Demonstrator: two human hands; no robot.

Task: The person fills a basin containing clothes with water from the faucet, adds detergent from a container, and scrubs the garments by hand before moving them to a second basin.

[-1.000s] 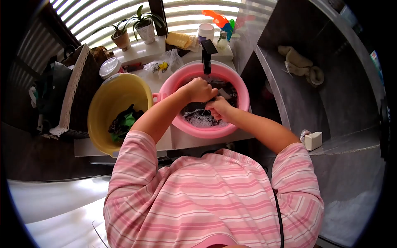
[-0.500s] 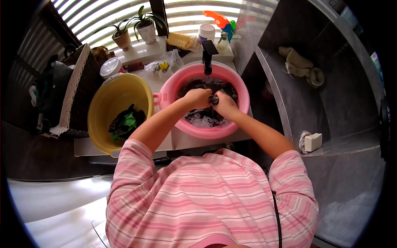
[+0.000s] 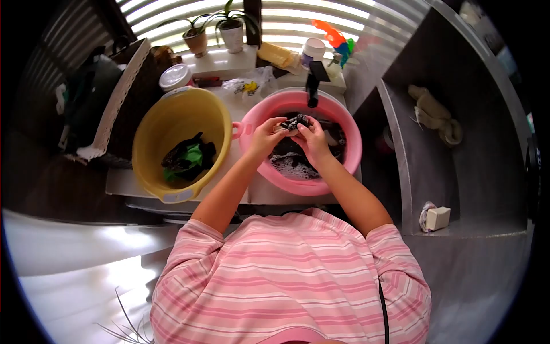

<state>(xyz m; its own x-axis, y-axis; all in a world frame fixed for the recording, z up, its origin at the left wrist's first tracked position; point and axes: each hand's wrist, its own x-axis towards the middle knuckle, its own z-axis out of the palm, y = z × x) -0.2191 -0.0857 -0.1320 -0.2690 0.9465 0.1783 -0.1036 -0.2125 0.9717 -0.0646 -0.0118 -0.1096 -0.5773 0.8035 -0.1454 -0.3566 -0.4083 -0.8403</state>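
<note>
A bunched piece of dark patterned cloth [image 3: 295, 122] is held up between my two hands over the pink basin [image 3: 356, 137]. My left hand [image 3: 268, 136] grips its left side, and my right hand [image 3: 313, 141] pinches it from the right and below. Dark water [image 3: 337, 137] with whitish suds [image 3: 292, 165] fills the basin beneath them, and more dark fabric seems to lie in it. To the left, the yellow basin [image 3: 150, 129] holds a heap of black and green cloth [image 3: 192, 156].
A black faucet [image 3: 315, 80] overhangs the pink basin's far rim. Behind stand potted plants [image 3: 231, 35], a white tub [image 3: 313, 51], and an orange and blue spray bottle [image 3: 335, 39]. A soap bar [image 3: 438, 218] sits on the right shelf; a wicker basket [image 3: 123, 103] stands left.
Both hands have gone from clenching the cloth tightly to holding it looser and more spread out. The whole view has shifted, so the basins appear farther right.
</note>
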